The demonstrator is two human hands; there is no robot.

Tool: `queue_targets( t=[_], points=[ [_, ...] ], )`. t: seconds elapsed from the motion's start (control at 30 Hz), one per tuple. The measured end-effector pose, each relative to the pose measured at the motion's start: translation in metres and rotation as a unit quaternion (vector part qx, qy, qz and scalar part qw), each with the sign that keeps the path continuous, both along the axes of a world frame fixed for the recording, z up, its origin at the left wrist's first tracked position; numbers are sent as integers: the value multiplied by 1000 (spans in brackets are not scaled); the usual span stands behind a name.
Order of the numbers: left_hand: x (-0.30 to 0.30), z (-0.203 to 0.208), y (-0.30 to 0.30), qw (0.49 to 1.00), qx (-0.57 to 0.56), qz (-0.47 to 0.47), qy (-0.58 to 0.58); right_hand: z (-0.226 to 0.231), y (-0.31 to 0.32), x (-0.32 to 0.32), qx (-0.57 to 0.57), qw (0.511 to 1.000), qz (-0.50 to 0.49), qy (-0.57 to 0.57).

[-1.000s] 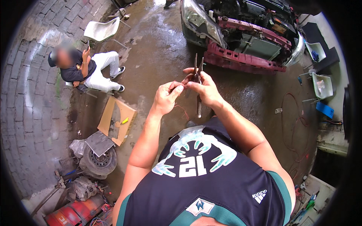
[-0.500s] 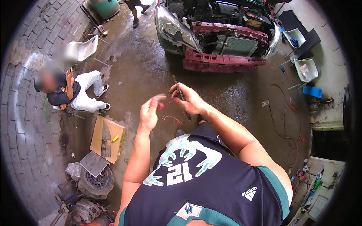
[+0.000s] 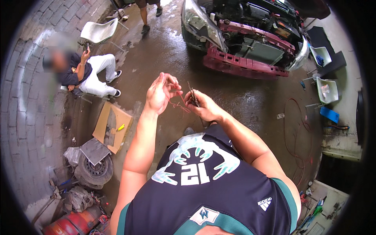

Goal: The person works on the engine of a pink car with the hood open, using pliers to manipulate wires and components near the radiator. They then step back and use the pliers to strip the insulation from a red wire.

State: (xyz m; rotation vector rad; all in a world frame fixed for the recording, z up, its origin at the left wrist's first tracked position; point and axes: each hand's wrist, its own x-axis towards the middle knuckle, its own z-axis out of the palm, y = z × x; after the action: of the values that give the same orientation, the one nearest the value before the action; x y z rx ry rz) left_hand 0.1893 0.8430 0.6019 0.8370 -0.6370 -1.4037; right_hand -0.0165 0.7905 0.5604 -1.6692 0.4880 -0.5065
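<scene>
Thin red wire hangs in loose, tangled strands between my two hands. My left hand is raised, its fingertips pinched on one end of the wire. Close by on the right, my right hand is closed around a slim dark rod-shaped tool whose narrow end points up and away from me. Part of the tool is hidden in the palm, so its exact kind does not show. The wire also runs up to the fingers of my right hand.
A car with its front bumper off stands ahead. At left a person in white trousers sits by a white chair. Cardboard and a wheel lie below. A red hose loops across the wet floor at right.
My left hand has risen and turned, fingers now at the wire. My right hand has shifted slightly right and down with the tool. The view has swung, and the walking person's legs have moved.
</scene>
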Motion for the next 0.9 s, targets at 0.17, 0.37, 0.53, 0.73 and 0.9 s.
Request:
queue_targets(
  t=[0.17,0.37,0.53,0.73,0.9],
  points=[
    [18,-6,-9,999,-33,-24,-15,10,-41,-5,22,997,-37,-63],
    [14,-1,-14,992,47,-102,-62,61,-69,15,10,999,-46,-17],
    [-3,-5,-17,982,98,-131,-96,65,-68,42,-101,993,-42,48],
    [0,-17,-12,982,101,-130,-87,54,-65,41,-86,994,-47,52],
    [-6,-25,-14,973,142,-134,-120,44,-56,39,-50,996,-53,49]
  ],
)
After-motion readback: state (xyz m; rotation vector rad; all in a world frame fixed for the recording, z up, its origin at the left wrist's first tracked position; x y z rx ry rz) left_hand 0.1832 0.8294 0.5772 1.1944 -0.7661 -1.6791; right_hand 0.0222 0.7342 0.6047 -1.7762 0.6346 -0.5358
